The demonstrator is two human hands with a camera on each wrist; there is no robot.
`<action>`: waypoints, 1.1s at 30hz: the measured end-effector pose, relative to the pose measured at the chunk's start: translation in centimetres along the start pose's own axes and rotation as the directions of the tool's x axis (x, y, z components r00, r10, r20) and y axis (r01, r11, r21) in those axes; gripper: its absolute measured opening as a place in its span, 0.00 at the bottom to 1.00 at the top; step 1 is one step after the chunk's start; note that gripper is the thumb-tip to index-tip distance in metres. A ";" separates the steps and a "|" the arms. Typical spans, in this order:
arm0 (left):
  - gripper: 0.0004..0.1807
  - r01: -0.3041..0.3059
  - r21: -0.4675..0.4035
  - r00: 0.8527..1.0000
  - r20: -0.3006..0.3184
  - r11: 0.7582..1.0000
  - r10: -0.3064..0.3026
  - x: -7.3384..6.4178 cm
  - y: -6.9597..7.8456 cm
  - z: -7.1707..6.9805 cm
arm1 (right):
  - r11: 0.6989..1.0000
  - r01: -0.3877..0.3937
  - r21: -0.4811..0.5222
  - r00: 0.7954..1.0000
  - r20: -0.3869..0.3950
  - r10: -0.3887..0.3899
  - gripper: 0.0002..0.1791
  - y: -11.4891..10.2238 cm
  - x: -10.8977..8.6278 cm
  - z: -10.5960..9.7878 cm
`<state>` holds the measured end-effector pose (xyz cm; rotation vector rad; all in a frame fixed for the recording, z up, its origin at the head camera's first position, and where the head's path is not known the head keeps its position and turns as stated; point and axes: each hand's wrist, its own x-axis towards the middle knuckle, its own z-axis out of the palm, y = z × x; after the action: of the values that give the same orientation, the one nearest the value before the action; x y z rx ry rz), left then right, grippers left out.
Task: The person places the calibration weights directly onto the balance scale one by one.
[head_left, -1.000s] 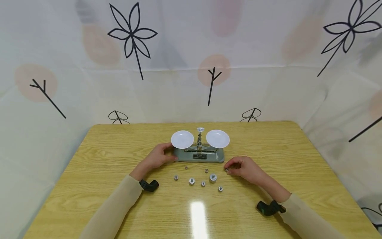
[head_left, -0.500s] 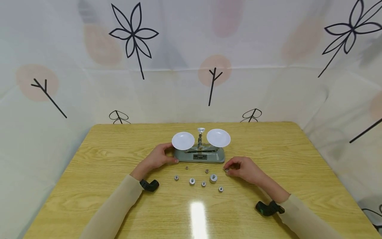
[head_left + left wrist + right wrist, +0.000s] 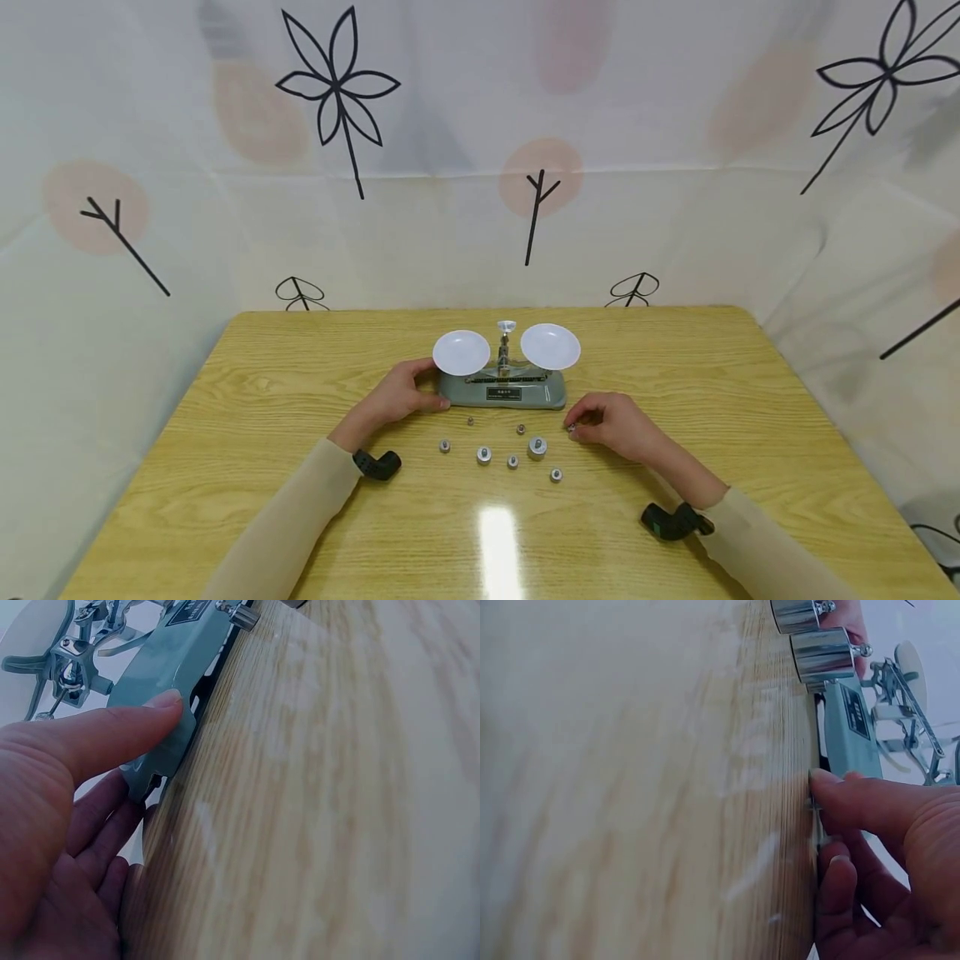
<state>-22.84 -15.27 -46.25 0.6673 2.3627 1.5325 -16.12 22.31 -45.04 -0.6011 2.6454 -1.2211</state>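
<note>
A grey-green balance scale (image 3: 504, 394) with two white pans (image 3: 461, 353) stands on the table. My left hand (image 3: 399, 393) grips the left end of its base, thumb (image 3: 142, 727) on the front side and fingers bent around behind. To the right of the base, my right hand (image 3: 618, 425) pinches a small metal weight (image 3: 572, 427) at the tabletop, mostly hidden by thumb and fingertips. Several knobbed metal weights stand in front of the scale, the largest a wide cylinder (image 3: 537, 448). A smaller weight (image 3: 557, 475) is nearest the front.
The wooden table (image 3: 300, 350) reaches back to a patterned cloth (image 3: 420, 242). Each wrist wears a black camera (image 3: 671, 523). A light reflection shines on the table's front part.
The view has shifted very slightly. Both hands stay in nearly the same places, left on the balance scale and right at the small weight.
</note>
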 end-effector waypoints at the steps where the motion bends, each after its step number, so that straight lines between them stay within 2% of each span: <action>1: 0.39 0.001 0.004 1.000 0.000 1.000 -0.001 0.0 0.0 0.0 | 1.000 -0.001 0.004 1.000 0.001 0.001 0.06 0.0 0.0 0.0; 15: 0.39 0.009 0.053 1.000 0.005 0.999 -0.009 0.1 0.1 -0.2 | 1.000 0.008 0.021 1.000 -0.012 -0.008 0.07 -0.4 -0.2 -0.3; 21: 0.38 0.028 0.029 1.000 0.007 0.999 -0.028 0.0 0.2 -0.2 | 0.999 -0.020 0.025 0.999 -0.034 0.021 0.07 -0.4 -0.3 -0.7; 33: 0.37 0.020 0.018 1.000 0.016 1.000 -0.021 -0.1 0.1 -0.2 | 0.999 -0.032 0.015 0.998 -0.058 0.033 0.07 -0.6 -0.5 -1.0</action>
<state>-22.83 -15.48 -46.04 0.6552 2.3668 1.4933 -15.83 22.86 -43.96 -0.5263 2.6804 -1.2654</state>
